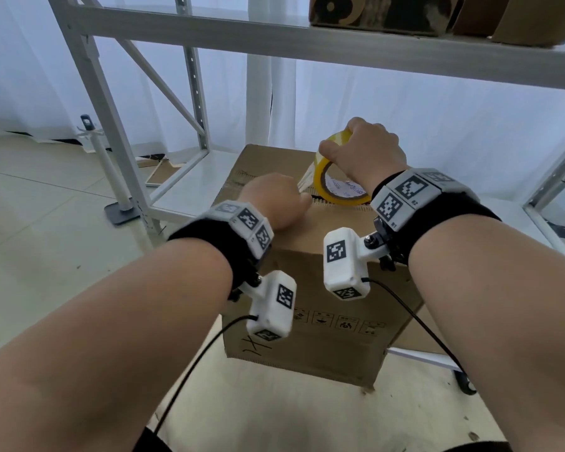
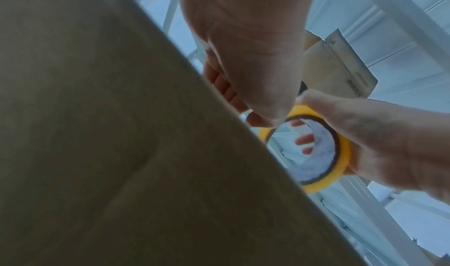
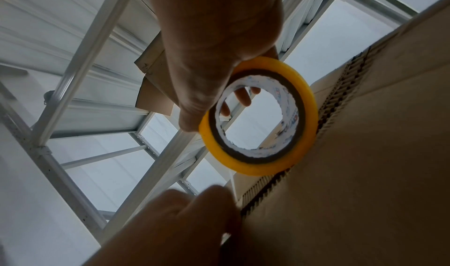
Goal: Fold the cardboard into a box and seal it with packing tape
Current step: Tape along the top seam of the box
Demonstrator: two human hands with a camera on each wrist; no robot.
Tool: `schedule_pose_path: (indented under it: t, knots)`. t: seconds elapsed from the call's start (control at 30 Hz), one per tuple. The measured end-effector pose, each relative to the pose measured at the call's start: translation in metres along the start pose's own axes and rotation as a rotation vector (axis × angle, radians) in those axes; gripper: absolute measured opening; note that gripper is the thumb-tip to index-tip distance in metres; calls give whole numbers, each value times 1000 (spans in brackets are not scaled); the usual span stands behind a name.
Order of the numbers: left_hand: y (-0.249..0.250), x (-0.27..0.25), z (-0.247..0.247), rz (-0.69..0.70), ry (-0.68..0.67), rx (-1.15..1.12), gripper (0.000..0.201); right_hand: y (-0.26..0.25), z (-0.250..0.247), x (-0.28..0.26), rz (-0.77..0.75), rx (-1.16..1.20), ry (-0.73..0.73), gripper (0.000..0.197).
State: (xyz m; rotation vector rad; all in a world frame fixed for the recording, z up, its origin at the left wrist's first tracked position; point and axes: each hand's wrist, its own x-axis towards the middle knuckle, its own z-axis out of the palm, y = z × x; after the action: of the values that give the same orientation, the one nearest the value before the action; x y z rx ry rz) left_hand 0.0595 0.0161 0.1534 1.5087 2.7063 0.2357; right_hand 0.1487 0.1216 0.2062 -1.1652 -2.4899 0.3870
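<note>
A brown cardboard box (image 1: 323,337) stands in front of me with its top flaps folded shut. Their corrugated seam (image 3: 340,101) runs across the top. My right hand (image 1: 362,148) grips a yellow tape roll (image 1: 322,187) from above, and the roll stands on edge on the seam. A short clear strip runs from the roll down to my left hand (image 1: 274,203). That hand rests on the box top with curled fingers and holds the strip's end at the seam. The right wrist view shows the roll (image 3: 309,101) touching the seam, with the left fingers (image 3: 185,212) just below it.
A white metal shelving frame (image 1: 118,102) stands behind and left of the box. Its upper shelf (image 1: 340,37) carries cardboard items overhead. A white pole stand (image 1: 111,177) is on the floor at the left. Flat cardboard (image 1: 274,419) lies under the box.
</note>
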Motion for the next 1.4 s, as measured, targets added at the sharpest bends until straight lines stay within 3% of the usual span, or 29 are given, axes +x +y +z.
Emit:
schedule_pose_path:
  t: [0.07,0.3,0.4,0.57,0.7,0.93,1.07,1.27,1.33,1.4]
  knots:
    - [-3,3,1,10,23,-37,42,-1,0,-2,-7,-20,-6,55]
    - [-84,-6,-8,-96,127,-24,43,5,-4,-1,16,51,-10,55]
    - [-72,-6,-8,-62,130,-41,39,4,-5,-2,11,38,-17,56]
    - [-30,-3,9,70,24,-35,42,-2,-4,-5,-28,-24,-32,58]
    - [-48,-5,0,133,12,-68,42,-5,-2,-4,-65,-61,-17,58]
    - [-106,-14,-4,26,208,13,52,-1,3,-3,-57,-35,31,57]
    - [-83,-11,-3,39,240,41,46,-8,7,-5,-78,-74,29,58]
    - [-43,0,6,143,158,-61,31,-3,3,-3,-73,-51,21,57]
    - [-43,6,10,97,177,-58,32,3,0,-1,-64,-38,6,59]
    - [-43,8,12,11,86,-71,46,8,-3,2,-58,-23,-11,63]
